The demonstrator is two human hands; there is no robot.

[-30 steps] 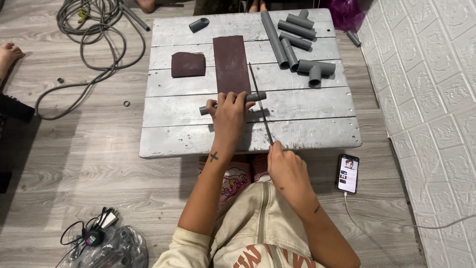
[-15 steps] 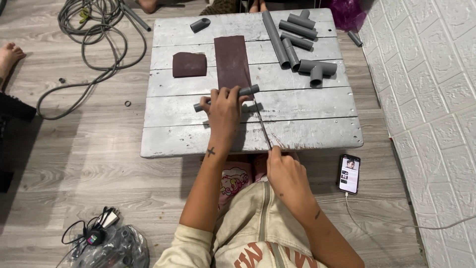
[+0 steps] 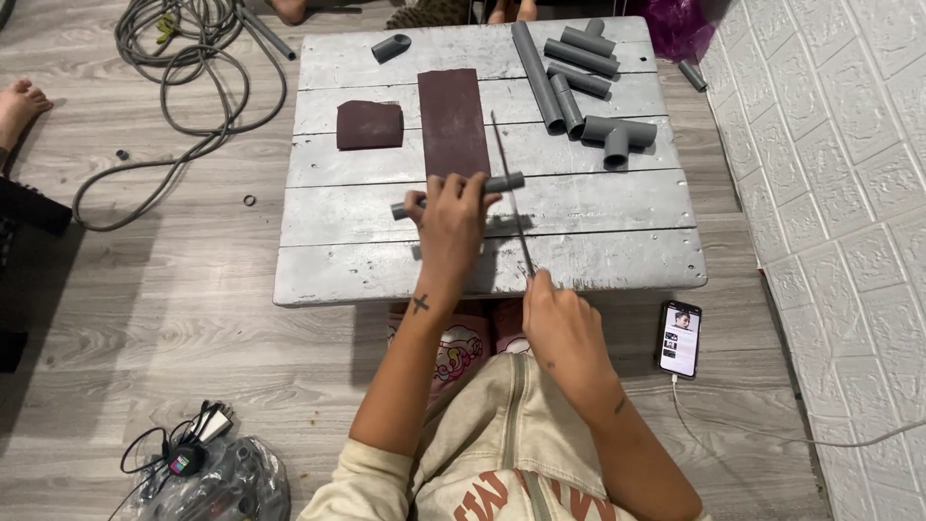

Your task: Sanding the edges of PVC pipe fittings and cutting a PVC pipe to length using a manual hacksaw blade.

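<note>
Two hands at bench [image 3: 598, 260] near edge, head view. Left hand [image 3: 449, 227] clamped on thin grey pipe [image 3: 506, 181], pressing it flat on bench planks. Right hand [image 3: 559, 318] just off bench front edge, closed round saw blade [image 3: 511, 193] crossing pipe. Sandpaper strip [image 3: 453, 121] behind pipe; pipe fittings [image 3: 617, 135] at bench far right corner. Bench front right bare.

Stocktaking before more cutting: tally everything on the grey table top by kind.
Straight grey pipes: 6, counting the held pipe under the left hand
Pipe fittings: 2, a tee and an elbow
Sandpaper sheets: 2
Saw blade: 1, in the right hand
Total: 11
</note>
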